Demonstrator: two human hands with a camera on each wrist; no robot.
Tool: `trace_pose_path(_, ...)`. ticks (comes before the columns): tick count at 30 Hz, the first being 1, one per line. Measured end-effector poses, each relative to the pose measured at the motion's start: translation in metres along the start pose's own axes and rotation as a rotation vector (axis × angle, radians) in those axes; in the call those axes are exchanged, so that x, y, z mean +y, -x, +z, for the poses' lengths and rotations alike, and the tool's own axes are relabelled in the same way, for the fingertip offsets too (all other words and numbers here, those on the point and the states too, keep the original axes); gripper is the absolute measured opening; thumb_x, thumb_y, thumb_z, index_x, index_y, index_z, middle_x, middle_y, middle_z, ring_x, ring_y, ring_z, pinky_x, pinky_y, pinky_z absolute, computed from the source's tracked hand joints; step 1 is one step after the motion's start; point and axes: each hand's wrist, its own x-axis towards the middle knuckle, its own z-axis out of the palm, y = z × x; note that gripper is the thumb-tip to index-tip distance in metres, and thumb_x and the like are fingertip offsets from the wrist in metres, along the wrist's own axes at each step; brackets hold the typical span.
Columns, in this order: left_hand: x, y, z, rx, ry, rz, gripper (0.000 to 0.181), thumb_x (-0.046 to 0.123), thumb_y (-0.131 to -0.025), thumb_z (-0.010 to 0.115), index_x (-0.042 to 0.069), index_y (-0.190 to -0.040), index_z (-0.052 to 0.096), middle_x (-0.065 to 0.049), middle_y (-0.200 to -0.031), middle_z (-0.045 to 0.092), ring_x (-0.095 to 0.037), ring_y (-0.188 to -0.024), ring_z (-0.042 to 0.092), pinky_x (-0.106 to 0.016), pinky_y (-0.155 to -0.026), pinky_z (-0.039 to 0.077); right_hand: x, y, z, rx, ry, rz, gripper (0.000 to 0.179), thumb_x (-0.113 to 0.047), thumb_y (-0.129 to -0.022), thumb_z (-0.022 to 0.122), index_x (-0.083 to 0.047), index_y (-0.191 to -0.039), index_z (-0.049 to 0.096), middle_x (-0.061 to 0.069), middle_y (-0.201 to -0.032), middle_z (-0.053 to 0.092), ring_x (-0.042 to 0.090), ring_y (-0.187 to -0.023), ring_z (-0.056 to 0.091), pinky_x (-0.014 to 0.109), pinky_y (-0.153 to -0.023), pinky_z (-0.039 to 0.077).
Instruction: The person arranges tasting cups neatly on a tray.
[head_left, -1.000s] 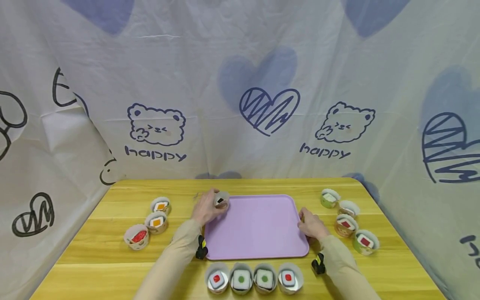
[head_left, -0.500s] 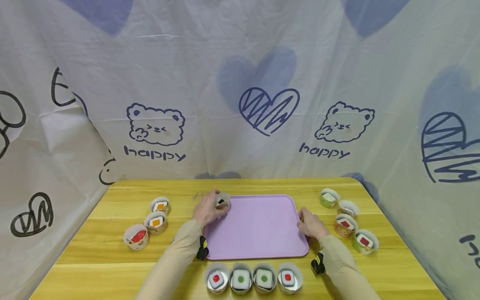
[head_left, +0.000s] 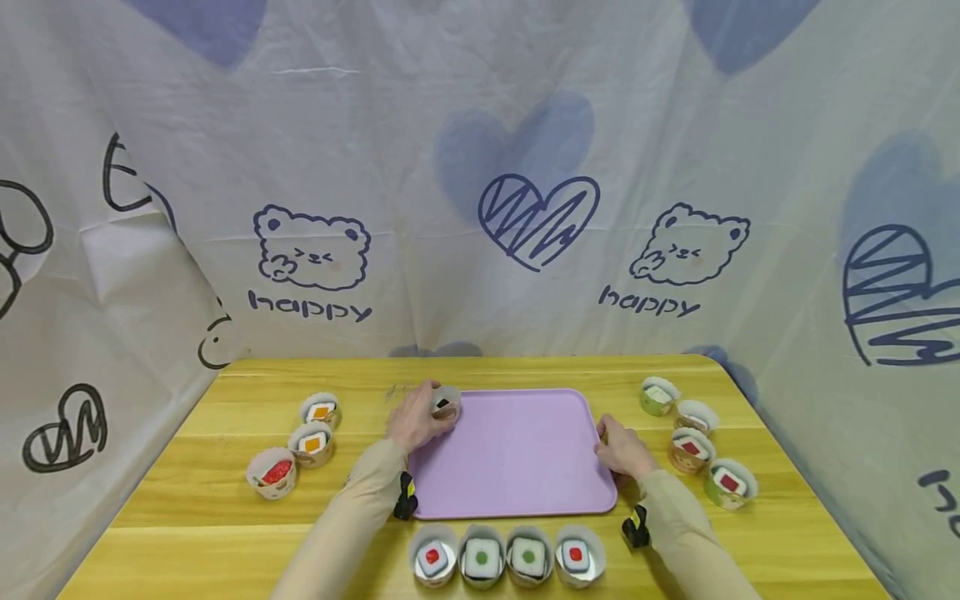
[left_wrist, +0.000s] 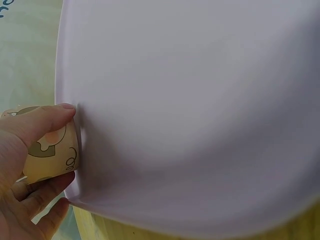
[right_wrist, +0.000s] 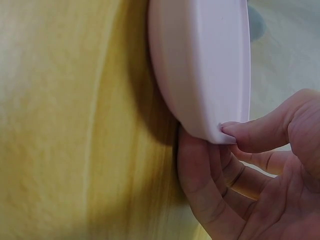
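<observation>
A pinkish-purple tray [head_left: 517, 450] lies on the wooden table between the two hands. At its far left corner the left hand [head_left: 414, 421] holds a paper cup [head_left: 447, 409] with a small dark-topped piece inside. In the left wrist view, thumb and fingers wrap the printed cup [left_wrist: 59, 155], its base right at the tray's surface. The right hand [head_left: 626, 450] pinches the tray's right rim; the right wrist view has the thumb on top of the tray edge [right_wrist: 220, 70] and fingers curled beneath.
A row of several paper cups with sushi-like pieces [head_left: 482, 560] stands along the tray's near side. Left of the tray are three more cups [head_left: 311, 445], and several cups [head_left: 692, 452] stand at the right. A printed curtain [head_left: 465, 317] hangs behind the table.
The left hand and its cup have shifted very slightly to the right. The right hand and the tray stay in place.
</observation>
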Motion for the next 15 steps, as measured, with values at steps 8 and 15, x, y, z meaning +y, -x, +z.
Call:
trace_pose_path(8,-0.0001,-0.0004,0.0009,-0.009,-0.014,-0.009,0.069,0.022,-0.078,0.086,0.002,-0.135,0.052,-0.021,-0.129,0.065,-0.038,-0.116,0.063,-0.056,-0.094,0.052,-0.0010,0.0004,-0.0006,-0.007,-0.010,0.006,0.012,-0.005,-0.092,0.056,-0.002,-0.101,0.049,0.013,-0.076,0.057,0.022,-0.064,0.057,0.030,-0.052,0.046)
trace_pose_path(15,-0.0010,-0.0005,0.0017,-0.021,-0.019,-0.022,0.070,0.023,-0.078,0.085,0.002,-0.136,0.051,-0.021,-0.132,0.064,-0.037,-0.118,0.062,-0.057,-0.095,0.051,-0.0012,0.0014,-0.0004,-0.010,-0.024,0.011,0.011,-0.004,-0.092,0.055,-0.002,-0.101,0.049,0.013,-0.077,0.056,0.023,-0.065,0.057,0.030,-0.051,0.046)
